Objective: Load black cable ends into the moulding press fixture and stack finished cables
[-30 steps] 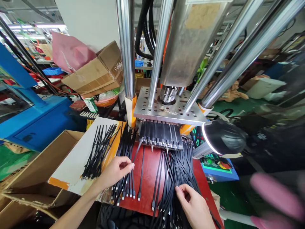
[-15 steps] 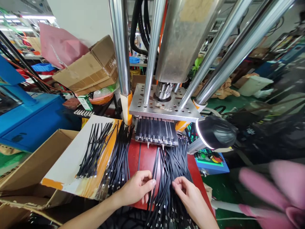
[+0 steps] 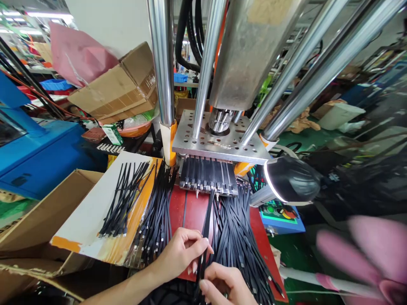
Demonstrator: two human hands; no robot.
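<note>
My left hand (image 3: pixel 179 253) pinches a thin black strap (image 3: pixel 207 222) that runs up toward the slotted mould (image 3: pixel 208 176) under the press plate (image 3: pixel 219 140). My right hand (image 3: pixel 226 284) is just below it at the frame's bottom edge, fingers curled on the same strap's lower part. A thick heap of black straps with metal ends (image 3: pixel 238 239) lies to the right on the red table (image 3: pixel 192 207). A second bundle of straps (image 3: pixel 157 216) lies to the left of my left hand.
A white-and-orange board (image 3: pixel 95 212) carries another strap bundle (image 3: pixel 124 197) over an open cardboard box (image 3: pixel 41 220). Steel columns (image 3: pixel 162 63) rise from the press. A black lamp (image 3: pixel 291 180) and a button panel (image 3: pixel 280 214) sit right. Blurred pink shapes (image 3: pixel 365 250) fill the lower right.
My left hand came from the left bundle to the middle and took one strap. My right hand left the right heap and dropped toward the bottom edge onto that strap.
</note>
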